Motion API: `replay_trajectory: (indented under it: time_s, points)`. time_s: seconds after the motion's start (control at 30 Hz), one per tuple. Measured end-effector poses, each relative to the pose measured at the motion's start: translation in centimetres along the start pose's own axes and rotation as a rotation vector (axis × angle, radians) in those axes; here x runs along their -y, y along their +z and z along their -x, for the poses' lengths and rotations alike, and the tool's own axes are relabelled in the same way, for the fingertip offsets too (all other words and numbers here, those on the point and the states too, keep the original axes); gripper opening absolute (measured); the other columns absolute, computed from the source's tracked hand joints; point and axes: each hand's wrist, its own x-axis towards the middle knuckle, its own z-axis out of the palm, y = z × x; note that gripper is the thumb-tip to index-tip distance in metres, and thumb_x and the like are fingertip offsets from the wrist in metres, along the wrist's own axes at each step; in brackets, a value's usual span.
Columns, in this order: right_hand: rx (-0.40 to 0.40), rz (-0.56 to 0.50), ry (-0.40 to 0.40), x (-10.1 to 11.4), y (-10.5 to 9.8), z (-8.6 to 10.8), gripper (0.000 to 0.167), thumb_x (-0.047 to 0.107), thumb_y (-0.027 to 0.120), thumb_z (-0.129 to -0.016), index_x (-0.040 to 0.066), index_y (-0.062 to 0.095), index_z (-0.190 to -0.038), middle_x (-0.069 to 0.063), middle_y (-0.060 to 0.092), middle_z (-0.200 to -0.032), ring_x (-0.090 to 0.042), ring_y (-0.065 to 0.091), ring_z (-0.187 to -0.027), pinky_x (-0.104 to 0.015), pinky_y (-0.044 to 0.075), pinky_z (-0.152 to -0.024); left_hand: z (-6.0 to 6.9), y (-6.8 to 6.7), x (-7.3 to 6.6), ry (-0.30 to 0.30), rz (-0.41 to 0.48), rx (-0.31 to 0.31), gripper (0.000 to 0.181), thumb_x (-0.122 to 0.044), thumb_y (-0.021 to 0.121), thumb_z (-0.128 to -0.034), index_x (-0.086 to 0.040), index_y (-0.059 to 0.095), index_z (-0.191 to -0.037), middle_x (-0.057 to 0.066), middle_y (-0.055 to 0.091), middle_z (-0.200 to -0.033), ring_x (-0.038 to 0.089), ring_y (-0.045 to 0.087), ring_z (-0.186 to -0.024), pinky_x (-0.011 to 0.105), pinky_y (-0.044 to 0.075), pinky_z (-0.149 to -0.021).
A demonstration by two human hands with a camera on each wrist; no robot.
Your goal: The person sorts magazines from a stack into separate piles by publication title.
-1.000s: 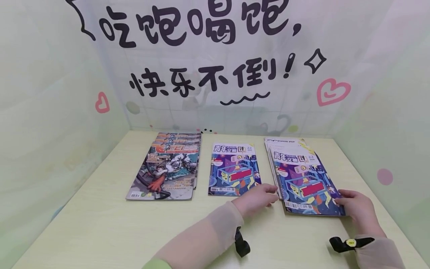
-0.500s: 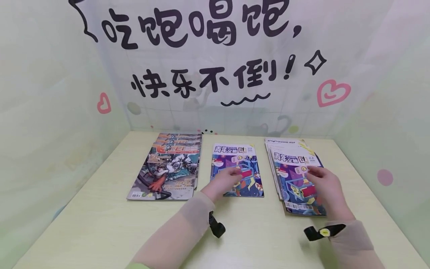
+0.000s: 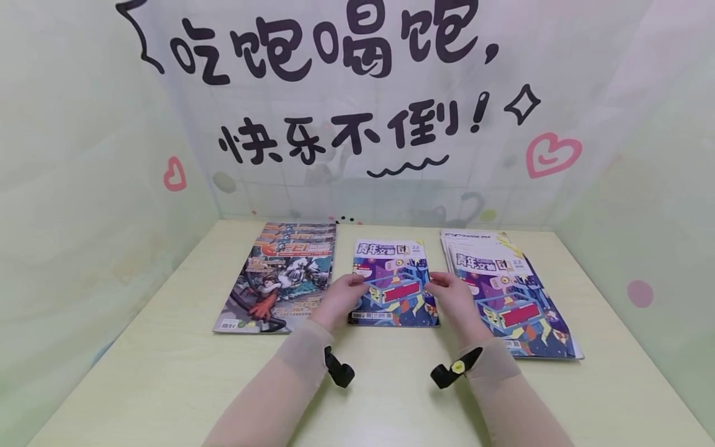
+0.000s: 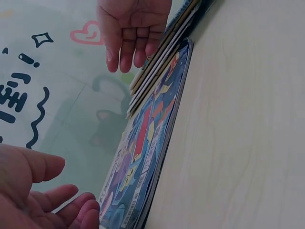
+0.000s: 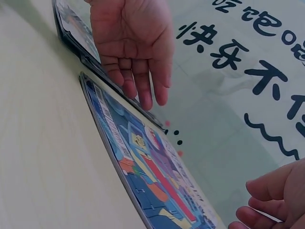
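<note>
In the head view a purple-blue magazine (image 3: 395, 292) lies flat in the middle of the table, its cover facing up. My left hand (image 3: 337, 299) is at its left edge and my right hand (image 3: 455, 303) at its right edge. The left wrist view has the left hand (image 4: 43, 193) with thumb and fingers apart beside the magazine (image 4: 143, 143). In the right wrist view, the right hand (image 5: 271, 200) also has its thumb apart from relaxed fingers. Neither hand pinches the magazine; whether the fingertips touch it is hard to tell.
To the left lies a fanned stack of comic-style magazines (image 3: 279, 279), partly behind my left hand. On the right is a stack of purple-blue magazines (image 3: 514, 310), its lower copies sticking out unevenly. A printed curtain (image 3: 335, 198) stands behind the pale table (image 3: 391, 397).
Both hands have moved left: the left hand from beside the right stack, the right hand off that stack's cover. They now flank the middle magazine. Lower sheets show at the right stack's corner.
</note>
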Motion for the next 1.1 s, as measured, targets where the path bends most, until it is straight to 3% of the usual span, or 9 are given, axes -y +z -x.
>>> replay_trajectory:
  time_s: [0.27, 0.4, 0.53, 0.73, 1.1]
  points:
    - [-0.055, -0.068, 0.058, -1.4, 2.5, -1.3, 0.049, 0.015, 0.056, -0.097, 0.004, 0.042, -0.142, -0.016, 0.046, -0.139, -0.029, 0.046, -0.120, -0.046, 0.039, -0.105, -0.7, 0.0, 1.0, -0.055, 0.122, -0.084, 0.050, -0.022, 0.054, -0.0981, -0.004, 0.043, -0.143, 0.015, 0.047, -0.140, 0.030, 0.047, -0.125, 0.046, 0.038, -0.107]
    - [-0.100, -0.024, 0.020, -2.0, 3.1, -1.4, 0.051, 0.013, 0.057, -0.095, -0.001, 0.041, -0.142, -0.020, 0.046, -0.140, -0.032, 0.045, -0.124, -0.047, 0.037, -0.107, -0.8, 0.3, 1.5, -0.049, 0.142, -0.108, 0.050, -0.022, 0.054, -0.0984, -0.002, 0.043, -0.143, 0.016, 0.048, -0.140, 0.030, 0.049, -0.123, 0.045, 0.040, -0.105]
    - [-0.143, 0.036, -0.036, -2.5, 3.3, -1.5, 0.052, 0.010, 0.057, -0.092, -0.007, 0.043, -0.139, -0.025, 0.050, -0.134, -0.034, 0.049, -0.119, -0.048, 0.041, -0.102, -0.7, 0.6, 1.8, -0.040, 0.122, -0.124, 0.048, -0.022, 0.053, -0.0989, -0.001, 0.044, -0.142, 0.017, 0.049, -0.138, 0.030, 0.050, -0.122, 0.045, 0.040, -0.105]
    - [-0.129, 0.046, -0.007, -2.8, 2.8, -1.3, 0.053, 0.014, 0.058, -0.093, -0.005, 0.043, -0.140, -0.025, 0.049, -0.136, -0.034, 0.049, -0.121, -0.047, 0.043, -0.101, -0.8, 1.0, 2.2, -0.041, 0.095, -0.142, 0.048, -0.022, 0.052, -0.0990, 0.000, 0.044, -0.142, 0.017, 0.049, -0.139, 0.030, 0.048, -0.124, 0.046, 0.038, -0.106]
    - [-0.090, -0.011, 0.008, -3.3, 2.2, -1.6, 0.049, 0.015, 0.060, -0.093, -0.002, 0.047, -0.138, -0.018, 0.055, -0.121, -0.024, 0.054, -0.097, -0.035, 0.048, -0.084, -0.9, 1.3, 2.5, -0.027, 0.059, -0.178, 0.047, -0.022, 0.054, -0.0977, -0.006, 0.047, -0.141, 0.014, 0.048, -0.141, 0.031, 0.046, -0.127, 0.046, 0.037, -0.107]
